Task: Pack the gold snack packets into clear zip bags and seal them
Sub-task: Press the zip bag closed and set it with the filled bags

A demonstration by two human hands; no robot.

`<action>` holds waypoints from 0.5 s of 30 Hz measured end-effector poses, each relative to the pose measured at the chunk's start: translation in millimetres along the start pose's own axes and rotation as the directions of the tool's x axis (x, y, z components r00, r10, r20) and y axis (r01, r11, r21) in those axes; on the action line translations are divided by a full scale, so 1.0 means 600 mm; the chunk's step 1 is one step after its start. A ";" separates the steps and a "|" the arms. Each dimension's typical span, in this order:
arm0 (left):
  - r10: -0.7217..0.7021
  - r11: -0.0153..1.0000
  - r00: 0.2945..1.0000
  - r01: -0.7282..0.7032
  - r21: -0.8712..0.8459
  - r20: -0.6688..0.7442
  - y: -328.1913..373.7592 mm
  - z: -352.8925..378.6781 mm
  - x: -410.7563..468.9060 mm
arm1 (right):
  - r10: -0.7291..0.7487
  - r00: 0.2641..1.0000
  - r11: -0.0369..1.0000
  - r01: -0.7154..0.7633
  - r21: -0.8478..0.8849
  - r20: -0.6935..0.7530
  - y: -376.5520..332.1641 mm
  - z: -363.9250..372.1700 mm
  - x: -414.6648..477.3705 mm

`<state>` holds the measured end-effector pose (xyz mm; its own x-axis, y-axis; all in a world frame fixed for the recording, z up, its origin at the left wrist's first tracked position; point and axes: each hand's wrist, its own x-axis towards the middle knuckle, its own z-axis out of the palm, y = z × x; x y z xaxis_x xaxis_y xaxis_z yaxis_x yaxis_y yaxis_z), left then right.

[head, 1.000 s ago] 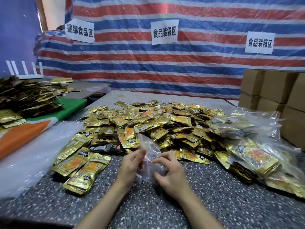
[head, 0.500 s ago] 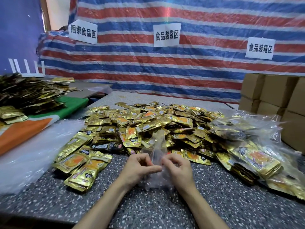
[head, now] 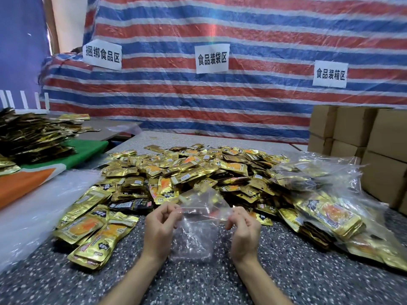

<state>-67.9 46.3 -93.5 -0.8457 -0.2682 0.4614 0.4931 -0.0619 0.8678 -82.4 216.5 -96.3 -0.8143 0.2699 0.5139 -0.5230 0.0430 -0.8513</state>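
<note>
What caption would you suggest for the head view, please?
Left hand and right hand pinch the top of an empty clear zip bag before the heap of gold snack packets.

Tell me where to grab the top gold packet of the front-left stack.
Probably pinch the gold packet by its right-hand edge, coming from the right: it lies flat atop a stack, and that edge faces the left hand with bare table beside it.
</note>
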 end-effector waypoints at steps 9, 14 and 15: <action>0.108 0.978 0.994 -0.104 0.179 -0.012 0.004 0.010 -0.002 | 0.098 0.994 0.986 -0.091 0.139 -0.048 -0.009 -0.003 0.010; 0.096 0.976 0.995 -0.096 0.194 0.008 0.001 0.013 -0.002 | 0.247 0.968 0.965 -0.251 -0.082 -0.054 0.009 0.007 0.029; 0.098 0.975 0.995 -0.098 0.199 0.014 -0.003 0.013 -0.001 | 0.256 0.965 0.950 -0.262 -0.172 -0.057 0.011 0.013 0.039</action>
<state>-69.6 54.0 -93.8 -0.7963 -0.2595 0.5464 0.5234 0.1572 0.8375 -106.9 215.5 -88.7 -0.9054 0.3262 0.2715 -0.2396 0.1352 -0.9614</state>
